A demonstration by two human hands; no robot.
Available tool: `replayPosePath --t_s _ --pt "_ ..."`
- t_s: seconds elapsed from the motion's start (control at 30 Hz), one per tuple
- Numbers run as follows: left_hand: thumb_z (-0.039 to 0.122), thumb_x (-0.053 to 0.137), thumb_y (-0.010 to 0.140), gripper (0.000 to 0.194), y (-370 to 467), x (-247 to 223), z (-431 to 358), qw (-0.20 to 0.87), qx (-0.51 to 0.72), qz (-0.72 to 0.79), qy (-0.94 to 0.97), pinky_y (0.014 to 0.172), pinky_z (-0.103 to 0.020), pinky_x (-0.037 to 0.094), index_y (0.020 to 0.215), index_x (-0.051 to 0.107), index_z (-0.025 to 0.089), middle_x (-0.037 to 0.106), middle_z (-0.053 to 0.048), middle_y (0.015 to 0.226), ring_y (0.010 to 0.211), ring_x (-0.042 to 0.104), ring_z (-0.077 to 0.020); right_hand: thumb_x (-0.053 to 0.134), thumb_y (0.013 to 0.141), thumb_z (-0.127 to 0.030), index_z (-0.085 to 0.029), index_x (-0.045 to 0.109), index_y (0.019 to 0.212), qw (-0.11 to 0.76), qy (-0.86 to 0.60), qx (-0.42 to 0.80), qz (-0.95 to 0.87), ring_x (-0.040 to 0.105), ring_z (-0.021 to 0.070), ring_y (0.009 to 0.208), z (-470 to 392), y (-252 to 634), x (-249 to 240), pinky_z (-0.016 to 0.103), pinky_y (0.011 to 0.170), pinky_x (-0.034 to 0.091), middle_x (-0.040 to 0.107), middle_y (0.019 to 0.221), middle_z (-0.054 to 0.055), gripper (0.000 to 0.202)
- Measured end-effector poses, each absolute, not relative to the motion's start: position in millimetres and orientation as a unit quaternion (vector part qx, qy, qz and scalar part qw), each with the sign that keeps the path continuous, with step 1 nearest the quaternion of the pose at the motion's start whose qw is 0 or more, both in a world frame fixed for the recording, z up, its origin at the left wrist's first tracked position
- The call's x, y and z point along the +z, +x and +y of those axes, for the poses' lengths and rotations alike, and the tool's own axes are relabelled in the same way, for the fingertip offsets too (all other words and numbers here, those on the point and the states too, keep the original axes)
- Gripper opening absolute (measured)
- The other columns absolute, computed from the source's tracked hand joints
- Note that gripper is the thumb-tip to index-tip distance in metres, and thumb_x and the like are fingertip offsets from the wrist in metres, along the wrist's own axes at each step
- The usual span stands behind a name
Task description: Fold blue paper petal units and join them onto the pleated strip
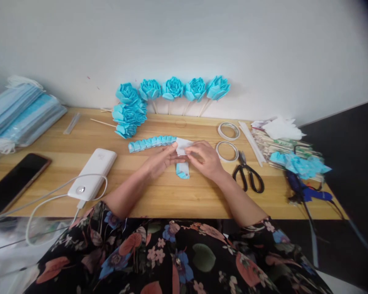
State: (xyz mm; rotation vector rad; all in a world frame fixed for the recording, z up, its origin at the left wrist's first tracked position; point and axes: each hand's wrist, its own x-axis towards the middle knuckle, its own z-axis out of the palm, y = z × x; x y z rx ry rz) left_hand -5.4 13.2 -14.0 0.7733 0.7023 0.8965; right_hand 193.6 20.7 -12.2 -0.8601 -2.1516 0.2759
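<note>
A small white piece [182, 146] is held between my two hands above the middle of the table. My left hand [164, 159] grips its left edge between thumb and fingers. On its right side, my right hand [203, 158] pinches it with bent fingers. Just beyond my left hand lies a curved row of folded blue pieces [151, 143], its right end close to the white piece. A single blue-and-white folded piece [182, 170] lies on the table just below my hands.
Blue paper-like roses [173, 88] on sticks line the wall. Left are masks [21, 110], a phone [16, 181] and a cabled power bank [92, 173]. Right are tape rolls [227, 151], black-handled scissors [247, 173], white sticks [252, 143], blue scraps [303, 164] and a blue glue gun [313, 193].
</note>
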Motion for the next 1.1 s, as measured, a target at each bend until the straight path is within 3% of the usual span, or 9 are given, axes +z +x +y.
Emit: replayPosePath --t_s 0.13,0.27,0.37,0.53,0.63,0.73,0.83,0.97,1.1 --pt "0.031 0.088 0.067 0.034 -7.3 -19.3 16.5 0.732 0.48 0.354 0.33 0.08 -0.033 0.059 0.09 0.073 0.011 0.077 -0.009 0.095 0.089 0.073 -0.0218 0.061 0.089 -0.023 -0.027 0.067 0.11 0.411 -0.288 0.112 -0.857 0.066 0.025 0.1 19.7 194.9 -10.6 0.047 0.091 0.053 0.075 0.096 0.005 0.022" --pt "0.03 0.089 0.065 0.031 -8.8 -18.7 17.7 0.717 0.515 0.358 0.303 0.071 -0.029 0.059 0.082 0.07 0.012 0.076 -0.006 0.087 0.082 0.072 -0.0187 0.059 0.092 -0.037 -0.029 0.06 0.127 0.487 -0.361 0.239 -0.759 0.061 0.0261 0.117 20.0 203.3 -11.6 0.05 0.105 0.047 0.068 0.123 0.008 0.036" --pt "0.03 0.09 0.062 0.033 -7.5 -16.9 16.5 0.715 0.527 0.349 0.297 0.07 -0.028 0.06 0.08 0.07 0.013 0.075 -0.004 0.085 0.08 0.071 -0.0169 0.059 0.091 -0.053 -0.029 0.054 0.135 0.486 -0.392 0.389 -0.677 0.063 0.0249 0.117 23.7 204.4 -17.0 0.047 0.102 0.05 0.067 0.123 0.008 0.05" --pt "0.032 0.09 0.063 0.032 -3.8 -17.9 14.9 0.714 0.531 0.329 0.316 0.071 -0.03 0.06 0.082 0.072 0.014 0.076 -0.004 0.088 0.081 0.07 -0.017 0.073 0.08 -0.052 -0.024 0.064 0.111 0.438 -0.385 0.511 -0.631 0.068 0.0221 0.1 24.9 194.8 -25.1 0.04 0.092 0.054 0.072 0.106 0.006 0.043" --pt "0.031 0.09 0.062 0.032 -3.3 -20.2 16.1 0.698 0.539 0.336 0.331 0.072 -0.028 0.057 0.084 0.074 0.015 0.075 -0.003 0.089 0.078 0.07 -0.0151 0.071 0.083 -0.037 -0.022 0.063 0.09 0.472 -0.398 0.441 -0.652 0.067 0.0178 0.084 22.2 193.5 -25.0 0.035 0.082 0.054 0.07 0.087 0.002 0.018" --pt "0.034 0.09 0.063 0.041 -4.4 -21.5 17.7 0.671 0.555 0.366 0.328 0.073 -0.026 0.055 0.096 0.074 0.016 0.075 -0.004 0.091 0.077 0.069 -0.0138 0.064 0.085 -0.021 -0.022 0.062 0.087 0.511 -0.397 0.254 -0.719 0.065 0.0173 0.08 21.1 198.0 -19.4 0.034 0.077 0.052 0.068 0.084 0.001 0.004" --pt "0.051 0.081 0.072 0.044 -5.1 -19.8 16.3 0.684 0.513 0.387 0.344 0.073 -0.03 0.055 0.09 0.073 0.011 0.075 -0.01 0.085 0.075 0.07 -0.0177 0.06 0.082 -0.007 -0.024 0.064 0.09 0.508 -0.353 0.07 -0.783 0.064 0.0188 0.082 21.9 201.9 -12.7 0.035 0.076 0.051 0.069 0.086 0.002 0.018" --pt "0.073 0.063 0.077 0.066 -3.6 -12.9 9.4 0.746 0.399 0.363 0.389 0.072 -0.035 0.057 0.083 0.072 0.008 0.074 -0.015 0.077 0.074 0.072 -0.0234 0.057 0.083 -0.003 -0.026 0.066 0.094 0.472 -0.327 -0.033 -0.818 0.063 0.0198 0.082 23.1 200.2 -12.0 0.036 0.073 0.05 0.07 0.087 0.002 0.027" --pt "0.056 0.084 0.065 0.051 -2.5 -8.9 6.4 0.73 0.39 0.371 0.421 0.07 -0.032 0.057 0.085 0.072 0.01 0.075 -0.011 0.079 0.071 0.071 -0.0194 0.055 0.085 -0.006 -0.027 0.068 0.098 0.45 -0.322 -0.016 -0.833 0.063 0.0205 0.085 20.9 195.9 -14.4 0.038 0.075 0.051 0.07 0.09 0.003 0.028"
